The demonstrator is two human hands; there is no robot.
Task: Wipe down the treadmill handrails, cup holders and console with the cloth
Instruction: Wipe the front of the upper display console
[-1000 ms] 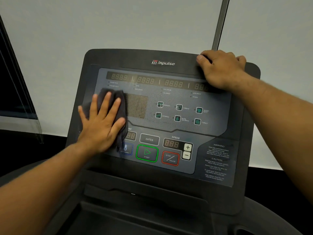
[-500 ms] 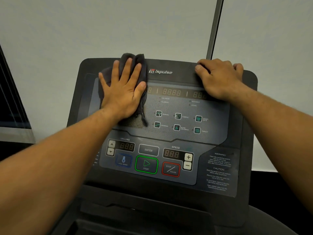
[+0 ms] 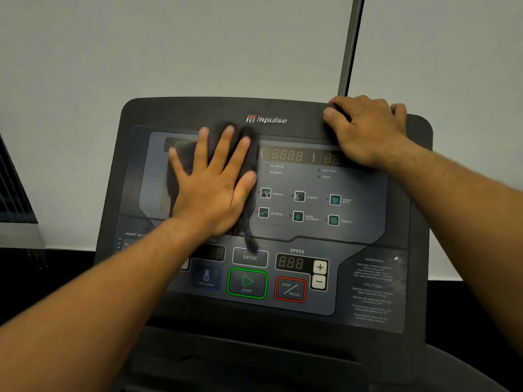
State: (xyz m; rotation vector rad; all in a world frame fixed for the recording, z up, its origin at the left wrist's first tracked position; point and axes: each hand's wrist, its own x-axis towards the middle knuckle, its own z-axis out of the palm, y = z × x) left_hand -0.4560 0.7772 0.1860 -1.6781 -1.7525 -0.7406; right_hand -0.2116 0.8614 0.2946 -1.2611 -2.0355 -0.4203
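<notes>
The person is working on the console (image 3: 175, 114) step of the job. Their left hand (image 3: 210, 188) is lying flat with the fingers spread wide, pressing the dark cloth (image 3: 215, 137) against the upper left of the panel, over the left end of the number display (image 3: 287, 155). A loose tail of the cloth is hanging down toward the ENTER button (image 3: 250, 257). Their right hand (image 3: 368, 131) is gripping the top right edge of the console, thumb on the face and fingers curling over the rim, and seems to be bracing the person rather than wiping.

I'd judge the panel only partly covered by this wipe: the program icons, the right side with the warning text, and the lower row with the START button (image 3: 247, 282) are lying outside the cloth. The next move is calling for a flat, sweeping push rightward or downward, light over the buttons, and the bracing hand shifting off the corner it is covering. Handrails and cup holders are not in view.
</notes>
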